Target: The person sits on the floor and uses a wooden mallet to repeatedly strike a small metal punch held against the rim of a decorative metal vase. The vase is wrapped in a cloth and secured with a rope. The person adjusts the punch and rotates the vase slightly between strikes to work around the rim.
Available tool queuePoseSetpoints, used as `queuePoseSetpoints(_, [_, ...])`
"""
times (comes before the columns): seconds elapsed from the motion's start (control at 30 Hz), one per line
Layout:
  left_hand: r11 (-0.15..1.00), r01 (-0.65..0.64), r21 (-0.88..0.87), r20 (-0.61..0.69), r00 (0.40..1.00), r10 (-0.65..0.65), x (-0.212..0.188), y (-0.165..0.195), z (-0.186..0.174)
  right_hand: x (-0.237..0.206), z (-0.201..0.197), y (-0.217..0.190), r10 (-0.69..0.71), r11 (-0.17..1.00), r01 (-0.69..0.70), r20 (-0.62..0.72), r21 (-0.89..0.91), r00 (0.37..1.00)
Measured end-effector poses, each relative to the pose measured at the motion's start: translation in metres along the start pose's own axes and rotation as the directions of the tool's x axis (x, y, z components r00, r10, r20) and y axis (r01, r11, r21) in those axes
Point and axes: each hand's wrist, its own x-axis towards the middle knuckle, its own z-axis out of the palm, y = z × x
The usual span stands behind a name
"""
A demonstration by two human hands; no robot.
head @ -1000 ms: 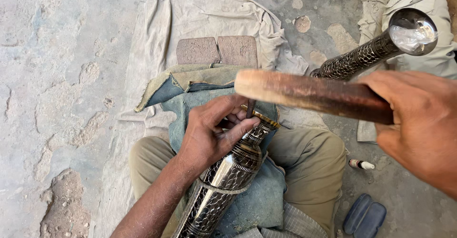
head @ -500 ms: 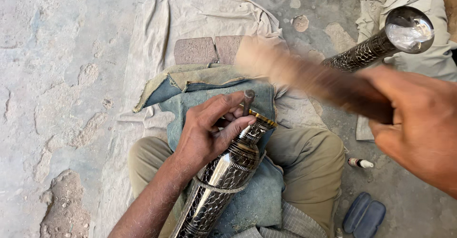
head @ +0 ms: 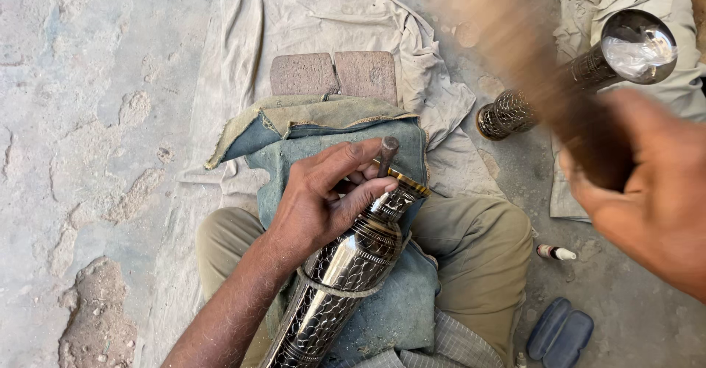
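Note:
An engraved silver metal vessel [head: 346,280] lies along my lap on a folded blue-grey cloth [head: 331,140], with a cord looped around its body. My left hand [head: 323,199] rests on the vessel's neck and pinches a short metal punch [head: 386,151] upright near the brass-edged mouth. My right hand [head: 647,191] is raised at the right and grips a wooden mallet [head: 529,59], which is blurred with motion and points up and to the left.
Two flat brown blocks [head: 334,74] lie on a pale sheet [head: 294,15] ahead of my knees. A second engraved vessel [head: 581,74] lies at the upper right. A small marker [head: 555,252] and a dark blue case [head: 559,331] sit on the rough concrete floor.
The mallet has swung upward and back from a level position over the punch to a raised, steeply tilted one. My left hand and the punch have stayed on the vessel's neck.

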Motion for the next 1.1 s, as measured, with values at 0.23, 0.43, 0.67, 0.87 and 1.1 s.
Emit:
queuePoseSetpoints(0.23, [0.996,0.086,-0.013,0.022,0.996,-0.086,0.000,0.002,-0.001,0.000,-0.005,-0.008,0.124,0.920,-0.075,0.104,-0.384,0.987])
queuePoseSetpoints(0.43, [0.999,0.035,-0.002,0.028,0.999,-0.035,0.002,0.002,-0.004,-0.001,-0.003,-0.010,0.077,0.992,-0.067,-0.096,0.104,0.992])
queuePoseSetpoints(0.67, [0.999,0.037,-0.029,0.065,0.997,-0.035,0.005,0.001,-0.006,-0.010,-0.004,-0.014,0.113,0.993,-0.109,-0.067,0.053,0.991])
queuePoseSetpoints(0.87, [1.000,-0.025,-0.003,0.057,0.998,0.025,0.007,0.010,-0.007,-0.038,-0.006,-0.008,-0.049,0.962,0.041,-0.022,-0.269,0.999])
queuePoseSetpoints(1.1, [0.979,-0.198,0.058,0.188,0.965,0.184,0.018,0.024,-0.003,-0.077,0.011,0.008,0.259,0.882,-0.220,-0.040,0.417,0.965])
